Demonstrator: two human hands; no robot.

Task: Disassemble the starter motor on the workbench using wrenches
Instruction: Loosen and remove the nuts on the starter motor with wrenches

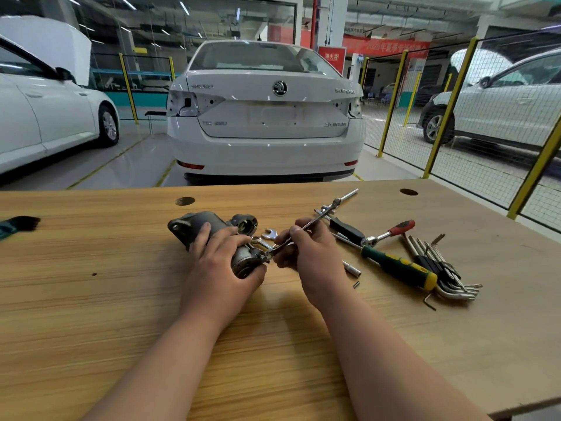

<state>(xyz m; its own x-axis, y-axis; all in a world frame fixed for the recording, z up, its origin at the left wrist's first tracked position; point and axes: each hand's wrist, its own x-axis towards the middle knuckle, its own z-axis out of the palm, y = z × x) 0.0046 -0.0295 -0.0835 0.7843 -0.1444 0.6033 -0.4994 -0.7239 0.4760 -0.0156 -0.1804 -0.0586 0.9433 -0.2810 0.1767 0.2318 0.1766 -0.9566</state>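
The grey starter motor (209, 223) lies on the wooden workbench (121, 299) near its middle. My left hand (221, 265) grips its near, round end from above, thumb under the end cap. My right hand (309, 253) pinches a slim silver wrench (315, 221). The wrench's lower tip sits at a fastener on the motor's near end, and its shaft slants up to the right. A second silver wrench (262, 242) lies on the bench just behind the motor, partly hidden by my fingers.
To the right lie a red-handled ratchet (391, 231), a green-and-yellow screwdriver (400, 268), a black-handled driver (346, 229), a hex key set (440, 268) and a small socket (352, 268). A black glove (18, 224) lies at the far left. A white car stands beyond the bench.
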